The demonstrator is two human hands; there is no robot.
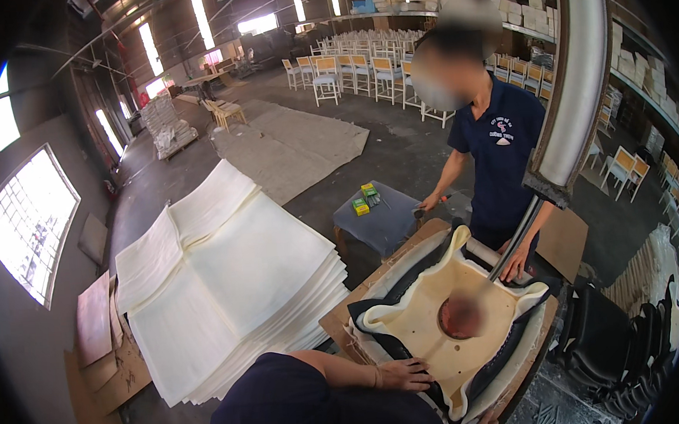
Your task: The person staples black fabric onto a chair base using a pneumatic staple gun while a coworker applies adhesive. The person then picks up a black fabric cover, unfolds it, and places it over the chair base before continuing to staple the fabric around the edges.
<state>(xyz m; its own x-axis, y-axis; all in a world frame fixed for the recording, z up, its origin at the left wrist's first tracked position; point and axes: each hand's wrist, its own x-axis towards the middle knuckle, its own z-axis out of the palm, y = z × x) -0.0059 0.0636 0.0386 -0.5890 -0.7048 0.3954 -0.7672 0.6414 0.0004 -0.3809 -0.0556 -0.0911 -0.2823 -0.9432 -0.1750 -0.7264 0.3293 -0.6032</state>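
— Where are my hands right now?

— I see my left hand point(405, 375) resting at the near edge of the table point(338, 317), fingers curled down over the dark fabric point(386, 341) that wraps the rim of the seat board point(439, 315). It presses on that fabric with a loose, half-closed grip. My right hand point(486, 423) only peeks in at the lower edge of the view, by the near right corner of the table; I cannot tell how open it is or whether it grips anything.

— And the seat board itself?

— It lies flat in the middle of the table, pale wood side up, white foam point(458, 243) and dark fabric folded up around it. It sits just beyond my left hand, which touches its near left rim. A blurred reddish patch shows near its centre.

— Anyone else there?

— A person in a dark blue shirt point(499, 155) stands at the far side. One hand point(515, 263) of theirs rests at the far right rim of the board, beside a metal rod point(516, 240); the other hand point(430, 201) touches a small blue-topped stool point(383, 221) carrying green boxes point(364, 199).

— What is to my left?

— A tall stack of cream foam sheets point(227, 281), just beside the table's left edge.
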